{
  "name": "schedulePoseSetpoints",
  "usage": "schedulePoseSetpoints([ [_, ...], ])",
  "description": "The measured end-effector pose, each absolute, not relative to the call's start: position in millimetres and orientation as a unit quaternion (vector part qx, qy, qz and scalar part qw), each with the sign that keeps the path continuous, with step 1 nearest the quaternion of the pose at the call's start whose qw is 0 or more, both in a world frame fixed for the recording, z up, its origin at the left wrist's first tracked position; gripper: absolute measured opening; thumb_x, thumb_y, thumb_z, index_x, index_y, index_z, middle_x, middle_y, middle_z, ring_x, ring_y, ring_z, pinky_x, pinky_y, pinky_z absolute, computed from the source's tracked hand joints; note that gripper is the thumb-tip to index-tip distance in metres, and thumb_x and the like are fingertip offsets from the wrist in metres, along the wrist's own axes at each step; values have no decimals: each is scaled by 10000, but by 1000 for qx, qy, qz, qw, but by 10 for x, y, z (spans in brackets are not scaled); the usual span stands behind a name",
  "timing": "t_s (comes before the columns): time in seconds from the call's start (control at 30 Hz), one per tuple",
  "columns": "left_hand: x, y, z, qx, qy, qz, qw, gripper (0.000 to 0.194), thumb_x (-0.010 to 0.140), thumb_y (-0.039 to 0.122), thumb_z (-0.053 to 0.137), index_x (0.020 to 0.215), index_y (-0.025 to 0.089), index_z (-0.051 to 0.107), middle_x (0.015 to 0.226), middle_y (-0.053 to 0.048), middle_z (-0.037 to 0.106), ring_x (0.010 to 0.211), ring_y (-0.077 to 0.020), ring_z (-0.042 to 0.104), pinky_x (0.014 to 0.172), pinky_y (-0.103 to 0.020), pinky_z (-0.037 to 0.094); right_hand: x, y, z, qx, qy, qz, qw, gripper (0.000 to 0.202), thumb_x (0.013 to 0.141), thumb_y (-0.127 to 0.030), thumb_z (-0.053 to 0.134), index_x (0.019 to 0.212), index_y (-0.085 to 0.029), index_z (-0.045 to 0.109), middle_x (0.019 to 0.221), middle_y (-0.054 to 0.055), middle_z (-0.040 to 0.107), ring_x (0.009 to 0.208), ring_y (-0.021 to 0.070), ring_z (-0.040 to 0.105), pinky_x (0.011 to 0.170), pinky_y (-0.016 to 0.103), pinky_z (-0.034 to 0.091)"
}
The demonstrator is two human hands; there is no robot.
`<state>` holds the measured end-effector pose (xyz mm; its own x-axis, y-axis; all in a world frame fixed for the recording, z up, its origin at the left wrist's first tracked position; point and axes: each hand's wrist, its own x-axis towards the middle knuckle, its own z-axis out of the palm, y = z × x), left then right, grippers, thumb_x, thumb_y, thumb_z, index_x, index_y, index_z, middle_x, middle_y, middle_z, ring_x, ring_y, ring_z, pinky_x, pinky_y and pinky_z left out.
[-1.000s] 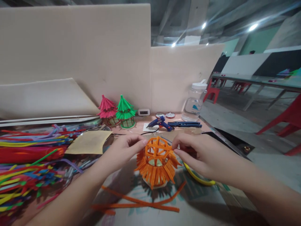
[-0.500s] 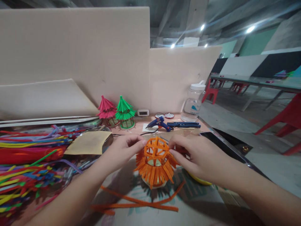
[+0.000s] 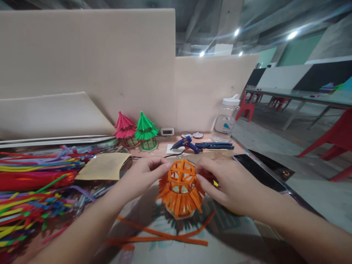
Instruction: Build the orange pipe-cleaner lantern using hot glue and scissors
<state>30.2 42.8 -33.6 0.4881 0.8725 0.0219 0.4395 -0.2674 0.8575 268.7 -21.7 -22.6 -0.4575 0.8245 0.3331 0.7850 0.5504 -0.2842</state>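
Observation:
A small orange pavilion model (image 3: pixel 180 200), made of fuzzy pipe cleaners, stands upright between my hands. It has a fringed lower roof and an open latticed frame on top. My left hand (image 3: pixel 150 171) pinches the left side of that upper frame between thumb and fingers. On the opposite side, my right hand (image 3: pixel 224 179) has its thumb and curled fingers closed at the frame's right edge; its fingertips are partly hidden. Loose orange pipe cleaners (image 3: pixel 165 239) lie crossed in front of the model.
Bundles of coloured pipe cleaners (image 3: pixel 35 205) cover the left side. Behind stand a green pavilion (image 3: pixel 146 128) and a pink one (image 3: pixel 124 126). A blue glue gun (image 3: pixel 187 142), blue-handled pliers (image 3: pixel 218 146) and a water bottle (image 3: pixel 225 119) are at the back; a phone (image 3: pixel 258 172) lies right.
My right hand has shifted slightly left along the frame's edge, and more of the phone shows. My left hand and the model have hardly moved.

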Motion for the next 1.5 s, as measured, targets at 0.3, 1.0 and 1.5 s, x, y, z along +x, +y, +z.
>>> schedulePoseSetpoints([
  [0.3, 269, 329, -223, 809, 424, 329, 240, 313, 948, 448, 520, 1042, 213, 705, 1045, -60, 713, 971, -228, 640, 812, -343, 512, 2730, -231, -210, -453, -853, 0, 260, 73, 947, -207, 498, 892, -210, 546, 751, -12, 633, 624, 136, 530, 587, 271, 328],
  [1.0, 428, -238, -107, 844, 285, 443, 97, 261, 932, 180, 600, 1112, 309, 737, 1113, -28, 696, 1076, -199, 618, 958, -361, 478, 2428, -233, -189, -315, -831, -192, 415, 106, 957, -117, 526, 900, -187, 581, 831, 40, 752, 730, 155, 678, 654, 286, 456],
  [1.5, 360, -84, -66, 788, 396, 418, 218, 170, 898, 307, 593, 809, 216, 706, 736, 22, 703, 691, -140, 635, 646, -248, 479, 2590, -160, -90, -300, -798, -174, 494, 219, 949, -137, 549, 1162, -174, 577, 1136, 110, 684, 1077, 215, 638, 929, 362, 495],
])
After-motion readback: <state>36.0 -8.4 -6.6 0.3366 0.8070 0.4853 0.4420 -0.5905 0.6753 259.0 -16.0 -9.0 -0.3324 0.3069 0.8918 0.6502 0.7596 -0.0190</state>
